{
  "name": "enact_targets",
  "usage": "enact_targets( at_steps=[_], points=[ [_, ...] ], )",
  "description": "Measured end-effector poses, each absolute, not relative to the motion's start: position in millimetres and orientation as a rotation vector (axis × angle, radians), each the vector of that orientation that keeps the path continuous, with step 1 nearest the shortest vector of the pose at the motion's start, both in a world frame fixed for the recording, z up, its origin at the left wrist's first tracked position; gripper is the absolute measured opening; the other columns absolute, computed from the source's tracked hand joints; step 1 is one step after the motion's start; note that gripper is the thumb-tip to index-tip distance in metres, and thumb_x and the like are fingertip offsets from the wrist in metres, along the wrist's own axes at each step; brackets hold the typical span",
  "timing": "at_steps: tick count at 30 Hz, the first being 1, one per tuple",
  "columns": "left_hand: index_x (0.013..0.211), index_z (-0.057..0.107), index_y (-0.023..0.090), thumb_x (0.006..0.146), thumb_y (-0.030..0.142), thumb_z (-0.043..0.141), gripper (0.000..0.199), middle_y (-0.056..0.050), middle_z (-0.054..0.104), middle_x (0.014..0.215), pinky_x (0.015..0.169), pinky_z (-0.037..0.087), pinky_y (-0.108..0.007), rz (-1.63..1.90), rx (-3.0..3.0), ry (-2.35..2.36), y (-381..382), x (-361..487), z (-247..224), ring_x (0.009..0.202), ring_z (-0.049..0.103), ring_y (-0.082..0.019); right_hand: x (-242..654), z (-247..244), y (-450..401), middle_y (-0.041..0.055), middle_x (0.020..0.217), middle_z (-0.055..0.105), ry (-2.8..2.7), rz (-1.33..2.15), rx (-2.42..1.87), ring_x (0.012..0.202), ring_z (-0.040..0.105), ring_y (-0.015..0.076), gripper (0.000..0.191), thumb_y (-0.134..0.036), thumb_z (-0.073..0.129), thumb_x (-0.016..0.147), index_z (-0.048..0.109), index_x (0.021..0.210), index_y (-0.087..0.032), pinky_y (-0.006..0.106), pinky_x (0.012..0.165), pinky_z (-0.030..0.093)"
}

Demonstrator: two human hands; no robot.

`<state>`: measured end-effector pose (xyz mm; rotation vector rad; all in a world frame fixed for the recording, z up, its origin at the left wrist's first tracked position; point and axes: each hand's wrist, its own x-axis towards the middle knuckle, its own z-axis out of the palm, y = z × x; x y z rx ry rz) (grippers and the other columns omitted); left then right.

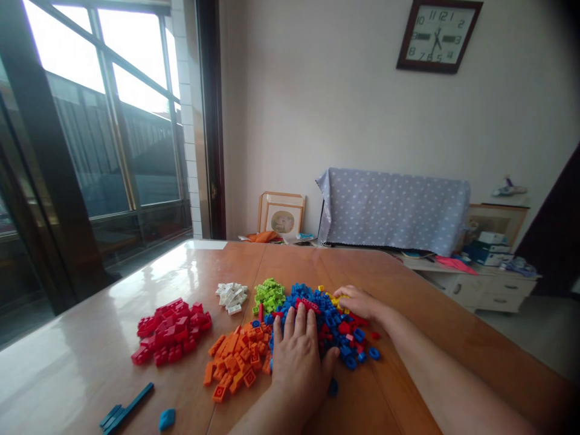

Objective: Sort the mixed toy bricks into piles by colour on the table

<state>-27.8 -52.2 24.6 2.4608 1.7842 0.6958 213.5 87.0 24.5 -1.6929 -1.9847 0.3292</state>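
Note:
My left hand (299,350) lies flat with its fingers spread over the near left side of a pile of blue toy bricks (333,326). Red bricks (308,305) are mixed into that pile, some right at my fingertips. At the pile's far right edge, my right hand (357,301) has its fingers bent around yellow bricks (336,300); how many are in its grasp is hidden. Orange bricks (240,356) spread just left of my left hand. Beyond them sit a lime green heap (269,295) and a small white heap (232,296).
A separate heap of red bricks (172,332) lies on the left of the glossy wooden table (362,266). Nearer the front are long teal pieces (127,411) and one small teal brick (167,418). A cloth-covered object (394,208) stands behind the table.

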Motion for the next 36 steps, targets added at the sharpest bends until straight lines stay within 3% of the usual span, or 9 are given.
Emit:
enact_targets(
  at_steps=[8, 23, 29, 33, 36],
  points=[
    [0.152, 0.037, 0.024, 0.086, 0.063, 0.042, 0.077, -0.005, 0.027, 0.161, 0.12, 0.009, -0.058, 0.703, 2.465, 1.779, -54.0, -27.4, 25.0, 0.148, 0.019, -0.035, 215.1, 19.9, 69.8, 0.0061, 0.11, 0.069, -2.033, 0.351, -1.699, 0.103, 0.061, 0.0232, 0.04, -0.033, 0.067, 0.068, 0.075, 0.107, -0.025, 0.031, 0.092, 0.043],
    [0.153, 0.034, 0.024, 0.086, 0.06, 0.043, 0.077, -0.005, 0.024, 0.162, 0.12, 0.007, -0.059, 0.706, 2.451, 1.772, -54.2, -26.7, 24.6, 0.149, 0.017, -0.035, 202.5, 9.6, 67.3, 0.0029, 0.093, 0.064, -1.869, 0.227, -1.57, 0.086, 0.061, 0.0181, 0.022, -0.028, 0.061, 0.071, 0.071, 0.09, -0.023, 0.026, 0.078, 0.046],
    [0.153, 0.034, 0.024, 0.085, 0.062, 0.044, 0.079, -0.006, 0.028, 0.16, 0.12, 0.008, -0.057, 0.703, 2.428, 1.782, -55.0, -28.0, 28.4, 0.149, 0.019, -0.034, 180.1, 28.9, 61.8, 0.0019, 0.093, 0.066, -1.779, 0.342, -1.463, 0.083, 0.062, 0.0182, 0.024, -0.03, 0.061, 0.072, 0.069, 0.093, -0.023, 0.027, 0.074, 0.048],
    [0.153, 0.035, 0.02, 0.085, 0.064, 0.044, 0.082, -0.009, 0.031, 0.159, 0.12, 0.009, -0.056, 0.697, 2.412, 1.802, -56.1, -28.5, 30.2, 0.147, 0.023, -0.036, 141.7, 40.6, 53.4, 0.0032, 0.102, 0.068, -1.841, 0.338, -1.352, 0.09, 0.063, 0.0192, 0.025, -0.03, 0.061, 0.075, 0.069, 0.098, -0.023, 0.03, 0.084, 0.049],
    [0.153, 0.032, 0.013, 0.085, 0.065, 0.042, 0.086, -0.013, 0.032, 0.158, 0.121, 0.01, -0.053, 0.719, 2.403, 1.855, -57.0, -28.4, 31.7, 0.146, 0.025, -0.035, 114.2, 42.0, 46.2, 0.0053, 0.118, 0.067, -1.927, 0.351, -1.279, 0.107, 0.061, 0.0212, 0.04, -0.03, 0.061, 0.08, 0.065, 0.119, -0.024, 0.034, 0.096, 0.045]
  ],
)
